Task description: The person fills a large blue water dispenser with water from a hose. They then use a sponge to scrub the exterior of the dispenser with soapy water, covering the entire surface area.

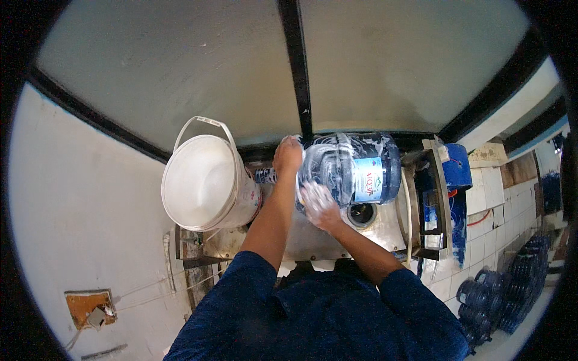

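A large clear-blue water jug (328, 165) lies on its side on the metal sink top, smeared with white foam, its neck toward the left and a blue-and-white label facing up. My left hand (289, 157) is closed against the jug's shoulder end, above the neck, with foam around its fingers. Covered in suds, my right hand (320, 206) lies with its fingers stretched out against the jug's lower near side. Whether anything is under its palm is hidden.
Left of the jug stands a white bucket (198, 180) with its handle raised. Near my right wrist is a round drain opening (362, 214). A pale hose (407, 219) runs along the sink's right side, beside a blue container (456, 167). Several jugs (481, 301) stand at the lower right.
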Motion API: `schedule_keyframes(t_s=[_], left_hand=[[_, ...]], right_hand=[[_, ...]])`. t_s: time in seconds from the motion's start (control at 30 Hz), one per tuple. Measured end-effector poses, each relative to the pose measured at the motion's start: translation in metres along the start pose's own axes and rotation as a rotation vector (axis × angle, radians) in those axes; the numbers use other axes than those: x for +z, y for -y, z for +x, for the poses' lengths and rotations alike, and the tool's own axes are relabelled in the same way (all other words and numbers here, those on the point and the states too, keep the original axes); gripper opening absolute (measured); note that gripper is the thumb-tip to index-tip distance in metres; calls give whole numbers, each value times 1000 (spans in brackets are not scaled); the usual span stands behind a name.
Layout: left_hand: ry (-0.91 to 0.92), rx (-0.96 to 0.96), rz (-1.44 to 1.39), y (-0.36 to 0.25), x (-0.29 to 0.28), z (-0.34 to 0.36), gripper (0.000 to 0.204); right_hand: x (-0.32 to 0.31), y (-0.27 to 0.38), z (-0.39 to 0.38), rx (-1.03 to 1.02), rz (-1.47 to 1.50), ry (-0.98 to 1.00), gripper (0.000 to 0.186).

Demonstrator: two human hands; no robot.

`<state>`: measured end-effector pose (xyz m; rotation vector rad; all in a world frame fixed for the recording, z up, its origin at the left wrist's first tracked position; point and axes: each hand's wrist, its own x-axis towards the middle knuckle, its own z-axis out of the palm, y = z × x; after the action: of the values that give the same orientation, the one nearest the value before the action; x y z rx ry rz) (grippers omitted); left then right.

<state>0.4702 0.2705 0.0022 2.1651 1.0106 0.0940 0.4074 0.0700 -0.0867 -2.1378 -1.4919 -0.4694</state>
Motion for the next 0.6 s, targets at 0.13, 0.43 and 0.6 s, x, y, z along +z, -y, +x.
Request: schedule_keyframes(t_s=[0.13, 0.43, 0.6], left_hand=[[-23, 39, 158, -11, 1, -2, 62], [-54, 7, 148, -18, 2, -3, 58], [-29, -29, 145, -10, 1, 3, 55]], right_hand=[[-29, -35, -51, 321, -44, -38, 58], [-65, -112, 105, 777, 47, 150, 50], [-54, -43, 18, 157, 2, -68, 50]])
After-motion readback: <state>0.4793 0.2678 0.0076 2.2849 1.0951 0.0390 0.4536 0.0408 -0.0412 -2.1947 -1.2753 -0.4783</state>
